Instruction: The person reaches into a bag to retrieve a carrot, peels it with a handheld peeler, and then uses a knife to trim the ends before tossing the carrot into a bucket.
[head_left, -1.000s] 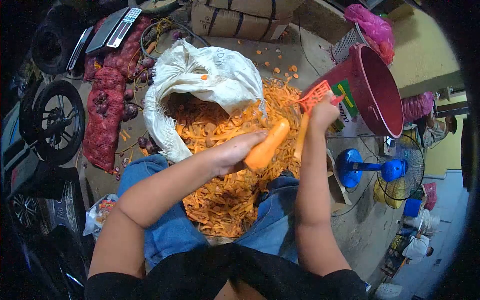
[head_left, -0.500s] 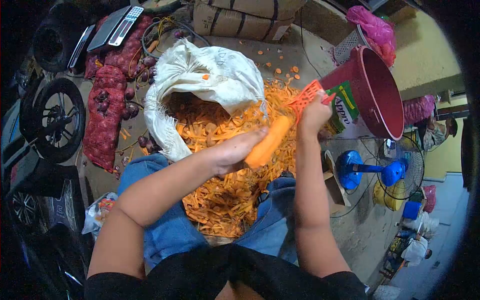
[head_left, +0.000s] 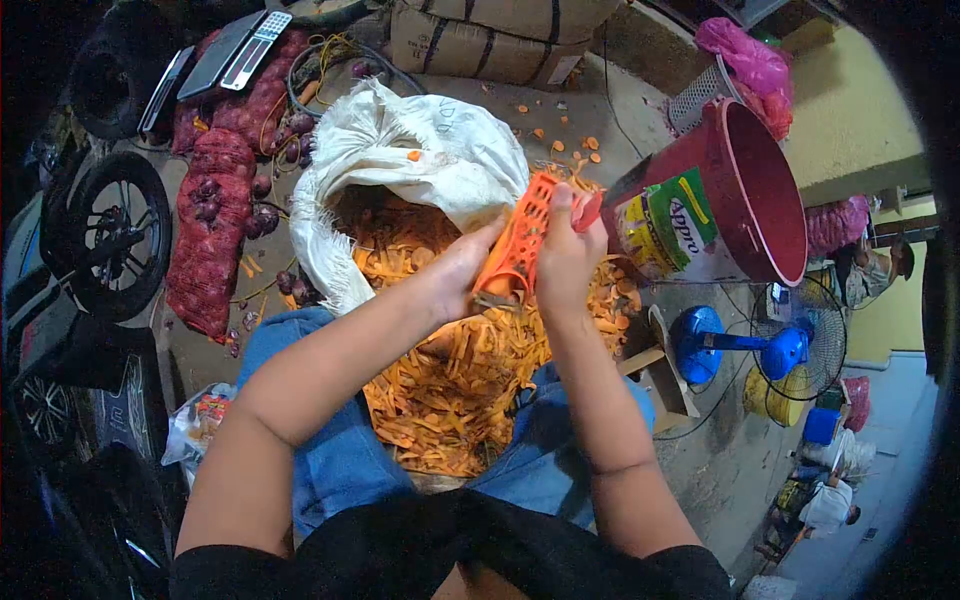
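Observation:
My right hand point(head_left: 568, 260) is closed around the handle of an orange-red peeler point(head_left: 520, 222) with a perforated body. The peeler lies along a carrot point(head_left: 507, 286), which is mostly hidden behind it. My left hand point(head_left: 462, 268) grips that carrot from the left side. Beneath both hands spreads a heap of carrot peelings point(head_left: 450, 405), between my knees. Behind it a white woven sack point(head_left: 465, 140) lies with its mouth open, peelings inside. Carrot slices are scattered on the floor beyond.
To the right, a tilted dark red bucket point(head_left: 755, 255) stands near a blue fan point(head_left: 700, 345). Left are net bags of red onions point(head_left: 210, 235), a scale point(head_left: 225, 55) and a wheel point(head_left: 120, 235). A taped carton point(head_left: 480, 45) sits behind; a person point(head_left: 828, 502) is far right.
The peeler has come down and toward me, from the carrot's far end to its near end. My right hand moved left with it; the carrot is now largely covered.

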